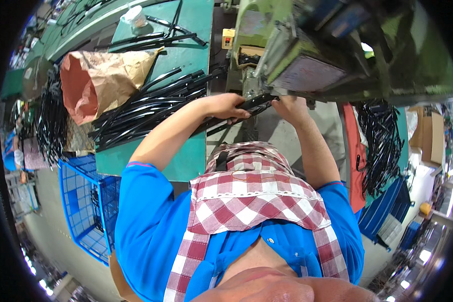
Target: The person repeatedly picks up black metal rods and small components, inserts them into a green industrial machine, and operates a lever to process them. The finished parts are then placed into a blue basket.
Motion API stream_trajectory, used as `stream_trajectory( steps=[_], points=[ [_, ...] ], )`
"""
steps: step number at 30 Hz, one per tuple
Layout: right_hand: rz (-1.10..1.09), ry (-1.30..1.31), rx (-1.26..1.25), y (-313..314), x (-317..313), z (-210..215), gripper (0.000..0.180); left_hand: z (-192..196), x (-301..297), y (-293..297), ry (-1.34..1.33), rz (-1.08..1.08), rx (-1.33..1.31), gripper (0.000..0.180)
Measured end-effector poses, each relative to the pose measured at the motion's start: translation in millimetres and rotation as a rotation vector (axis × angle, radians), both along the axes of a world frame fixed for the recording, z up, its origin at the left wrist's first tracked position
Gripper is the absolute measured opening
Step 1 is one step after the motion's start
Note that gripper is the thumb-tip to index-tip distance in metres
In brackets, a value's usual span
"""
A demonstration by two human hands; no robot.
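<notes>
My left hand (227, 107) is closed round a long black strip (258, 102), at the head of the green machine. My right hand (291, 108) pinches the strip's other end, right below the machine's working part (259, 86). The strip lies slantwise, rising to the right. A second dark strip seems to run just beneath it; whether I hold that one too is hard to see. Left of my hands, a heap of similar black strips (151, 113) covers the green table (186, 163). My right fingertips are partly hidden behind the hand.
The green machine (307, 73) overhangs my right hand. A small box of dark parts (250, 55) sits beside it. On the table lie a brown paper sack (118, 75) and a white cup-like container (134, 17). A blue crate (85, 201) stands left; more black strips (380, 146) lie right.
</notes>
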State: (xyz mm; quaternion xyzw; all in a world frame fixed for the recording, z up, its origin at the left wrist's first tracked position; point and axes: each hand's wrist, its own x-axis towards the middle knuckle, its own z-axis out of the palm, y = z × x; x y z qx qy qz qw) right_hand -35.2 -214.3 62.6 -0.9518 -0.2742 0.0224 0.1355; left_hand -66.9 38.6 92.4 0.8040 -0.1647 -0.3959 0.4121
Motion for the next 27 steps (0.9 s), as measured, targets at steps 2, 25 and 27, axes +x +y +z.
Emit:
stream_trajectory(
  steps=[2,25,27],
  points=[
    [0.011,0.035,0.056,-2,-18,27,0.041,-22,-16,-6,0.162,0.057,-0.16,0.029],
    [-0.202,0.565,0.192,-235,-279,29,0.037,-3,-130,-251,-0.291,-0.822,0.162,0.035],
    [-0.289,0.661,0.206,-236,-297,40,0.037,3,-132,-268,-0.287,-0.889,0.084,0.035]
  ],
)
